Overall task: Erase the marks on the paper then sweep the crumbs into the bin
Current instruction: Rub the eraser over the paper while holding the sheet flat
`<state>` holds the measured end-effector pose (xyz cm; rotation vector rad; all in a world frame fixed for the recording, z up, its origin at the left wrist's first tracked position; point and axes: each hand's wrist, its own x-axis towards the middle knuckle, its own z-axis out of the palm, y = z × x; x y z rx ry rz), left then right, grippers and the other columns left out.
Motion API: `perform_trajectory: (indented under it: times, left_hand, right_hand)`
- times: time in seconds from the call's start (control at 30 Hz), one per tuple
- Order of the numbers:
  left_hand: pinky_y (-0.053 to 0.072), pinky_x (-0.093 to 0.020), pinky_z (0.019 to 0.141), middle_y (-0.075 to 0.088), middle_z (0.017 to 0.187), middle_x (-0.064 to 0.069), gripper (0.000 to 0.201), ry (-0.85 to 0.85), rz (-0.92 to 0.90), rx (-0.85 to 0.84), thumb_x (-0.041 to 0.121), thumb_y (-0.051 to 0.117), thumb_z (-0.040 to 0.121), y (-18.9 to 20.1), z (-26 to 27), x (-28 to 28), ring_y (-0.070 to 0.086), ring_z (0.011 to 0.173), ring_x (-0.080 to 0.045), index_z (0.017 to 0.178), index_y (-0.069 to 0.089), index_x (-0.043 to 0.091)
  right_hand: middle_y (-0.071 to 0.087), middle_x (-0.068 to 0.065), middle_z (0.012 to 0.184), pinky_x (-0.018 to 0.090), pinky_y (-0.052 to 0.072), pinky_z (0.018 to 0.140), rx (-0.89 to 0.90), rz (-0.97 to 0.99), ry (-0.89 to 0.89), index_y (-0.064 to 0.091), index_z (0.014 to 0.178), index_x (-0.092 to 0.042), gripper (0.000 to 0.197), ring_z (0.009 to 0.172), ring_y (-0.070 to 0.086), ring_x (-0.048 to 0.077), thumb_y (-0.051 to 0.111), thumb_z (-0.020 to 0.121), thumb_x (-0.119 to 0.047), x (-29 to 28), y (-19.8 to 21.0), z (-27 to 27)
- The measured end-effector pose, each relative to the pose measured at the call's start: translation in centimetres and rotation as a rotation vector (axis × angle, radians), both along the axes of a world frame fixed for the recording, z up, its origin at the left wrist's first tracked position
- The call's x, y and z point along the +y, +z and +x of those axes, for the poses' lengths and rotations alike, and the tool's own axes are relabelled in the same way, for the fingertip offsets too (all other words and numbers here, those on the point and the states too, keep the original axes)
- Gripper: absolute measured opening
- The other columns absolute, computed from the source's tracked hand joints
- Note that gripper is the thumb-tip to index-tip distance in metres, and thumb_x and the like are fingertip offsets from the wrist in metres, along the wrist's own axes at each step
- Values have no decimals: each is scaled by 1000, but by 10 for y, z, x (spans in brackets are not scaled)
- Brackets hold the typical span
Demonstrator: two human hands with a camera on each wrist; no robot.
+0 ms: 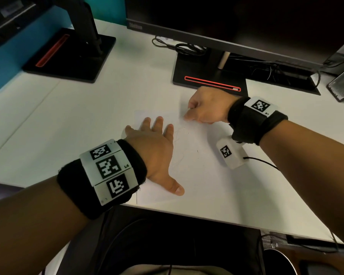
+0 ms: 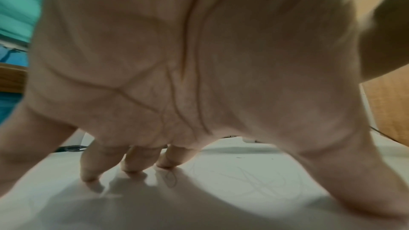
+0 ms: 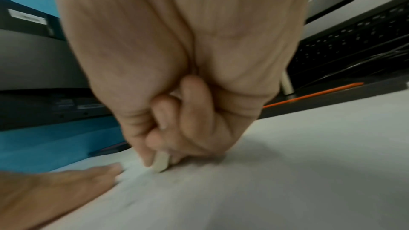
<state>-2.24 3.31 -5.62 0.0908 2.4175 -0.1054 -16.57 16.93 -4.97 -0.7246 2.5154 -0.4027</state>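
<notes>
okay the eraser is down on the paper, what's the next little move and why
Probably rub the eraser toward the faint scribbles nearer the left hand. They remain on the paper, the right hand pinches the eraser beyond them, and the left hand presses the sheet flat.

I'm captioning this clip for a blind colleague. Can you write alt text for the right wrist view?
The right hand pinches a small white eraser, its tip on the white paper. The left hand lies on the sheet at lower left, with a dark monitor base behind.
</notes>
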Motion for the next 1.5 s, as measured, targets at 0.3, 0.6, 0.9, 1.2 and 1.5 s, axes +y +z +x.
perform_trajectory:
  times: [0.3, 0.6, 0.9, 1.2, 1.5]
  left_hand:
    - [15, -70, 116, -28, 163, -13, 157, -1, -14, 4, 95, 60, 51, 0, 0, 1, -15, 151, -40, 154, -25, 13]
    - [14, -70, 116, -29, 162, -12, 156, 1, -21, -3, 95, 60, 52, 1, 0, 1, -16, 151, -39, 154, -26, 14]
    - [13, -70, 116, -30, 162, -12, 156, -7, -15, -1, 94, 61, 52, 3, 1, 1, -17, 152, -38, 154, -25, 15]
    - [13, -71, 116, -30, 163, -10, 157, -41, 29, 30, 96, 62, 50, -1, 5, -6, -17, 152, -37, 155, -24, 18]
    - [2, -59, 121, -35, 160, -10, 162, -64, 27, 12, 94, 66, 47, -1, 7, -8, -23, 150, -35, 153, -30, 19]
  right_hand:
    - [57, 1, 59, 27, 45, 55, -12, 22, 18, 67, 71, -8, 30, 53, 50, 14, 66, 92, -29, -3, 2, 0]
    - [51, 1, 55, 29, 43, 55, 26, 53, 31, 57, 61, -13, 35, 51, 46, 16, 65, 92, -28, 4, 3, 2]
    - [66, 5, 66, 26, 49, 56, 10, 24, -92, 74, 76, -3, 29, 59, 59, 17, 67, 90, -28, 15, -5, 1]
    - [71, 9, 76, 26, 52, 53, -138, -374, -440, 64, 85, -7, 20, 60, 62, 19, 64, 99, -21, 59, 22, 30]
    - [72, 33, 103, 42, 64, 80, -1040, -840, -763, 55, 98, -7, 9, 91, 75, 40, 52, 104, -12, 75, -12, 135]
